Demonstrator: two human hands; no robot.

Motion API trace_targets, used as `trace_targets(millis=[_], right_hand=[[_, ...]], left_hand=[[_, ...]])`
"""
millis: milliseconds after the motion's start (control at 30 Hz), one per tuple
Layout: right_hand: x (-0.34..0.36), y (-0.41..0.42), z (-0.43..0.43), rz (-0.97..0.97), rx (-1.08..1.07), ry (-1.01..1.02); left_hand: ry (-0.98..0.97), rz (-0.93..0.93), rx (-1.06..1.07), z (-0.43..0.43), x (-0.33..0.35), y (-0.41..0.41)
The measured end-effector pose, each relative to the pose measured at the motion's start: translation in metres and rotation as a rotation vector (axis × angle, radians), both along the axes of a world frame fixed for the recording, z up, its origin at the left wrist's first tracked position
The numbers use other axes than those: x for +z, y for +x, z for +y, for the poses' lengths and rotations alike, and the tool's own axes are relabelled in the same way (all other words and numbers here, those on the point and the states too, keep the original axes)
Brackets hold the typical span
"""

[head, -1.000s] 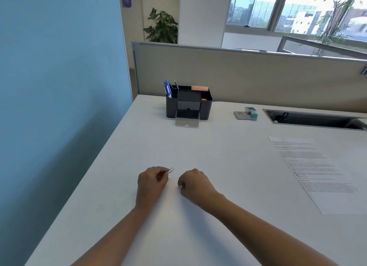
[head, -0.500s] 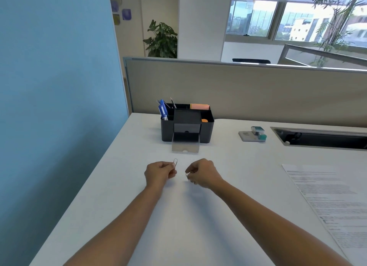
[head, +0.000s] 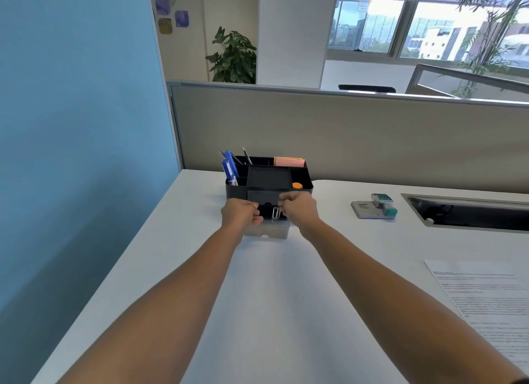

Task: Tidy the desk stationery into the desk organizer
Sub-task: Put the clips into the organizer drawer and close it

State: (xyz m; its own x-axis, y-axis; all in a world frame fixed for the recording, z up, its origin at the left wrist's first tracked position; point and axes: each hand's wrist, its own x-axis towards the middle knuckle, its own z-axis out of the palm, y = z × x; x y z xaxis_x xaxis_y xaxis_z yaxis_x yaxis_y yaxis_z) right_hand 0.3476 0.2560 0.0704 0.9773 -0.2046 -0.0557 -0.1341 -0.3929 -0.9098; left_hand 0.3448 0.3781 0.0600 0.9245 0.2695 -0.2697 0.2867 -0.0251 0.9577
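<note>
Over white desk [head: 257, 312], right fingers [head: 284, 203] pinch paper clips [head: 275, 213] above drawer [head: 266, 231].

Near desk [head: 257, 312]: bare between and left of the forearms, open lane up to the desk organizer [head: 269, 180]. Drawer [head: 267, 231] juts forward at centre frame; left hand [head: 240, 214] and right hand [head: 299, 209] crowd the space above it, paper clips [head: 276, 213] dangling between. Pens [head: 230, 168] stick up at organizer's left end. Partition [head: 343, 137] closes the back, blue wall [head: 80, 126] the left. Right of centre: stapler [head: 375, 210], then cable recess [head: 469, 211]; paper sheet [head: 486, 300] lies flat at lower right.
</note>
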Motion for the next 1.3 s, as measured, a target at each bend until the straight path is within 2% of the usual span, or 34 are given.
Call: trace_targets(millis=[133,233,400,500,600,667,767,900,1300], right_hand=[[-0.006,0.0,-0.003,-0.039,0.018,0.037],[-0.009,-0.006,-0.005,-0.118,0.028,-0.025],[-0.015,-0.016,-0.009,-0.237,0.089,-0.251],[-0.018,-0.018,-0.013,-0.344,0.173,-0.49],[-0.02,-0.017,-0.018,-0.447,0.258,-0.683],[-0.022,-0.014,-0.02,-0.442,0.327,-0.768],[-0.024,-0.009,-0.021,-0.351,0.416,-0.917],[-0.027,-0.004,-0.022,-0.29,0.45,-1.045],[-0.038,0.006,-0.014,-0.524,0.262,-0.923]], left_hand=[[0.041,-0.096,-0.056,0.003,-0.001,-0.005],[0.34,-0.271,-0.094,0.005,0.0,-0.01],[0.733,-0.452,-0.159,0.011,-0.004,-0.016],[0.96,-0.535,-0.22,0.015,-0.006,-0.016],[1.195,-0.501,-0.319,0.02,-0.009,-0.012],[1.302,-0.442,-0.362,0.022,-0.013,-0.01],[1.354,-0.365,-0.405,0.022,-0.017,-0.006],[1.43,-0.361,-0.384,0.019,-0.02,-0.004],[1.438,-0.492,-0.174,0.012,-0.031,0.003]])
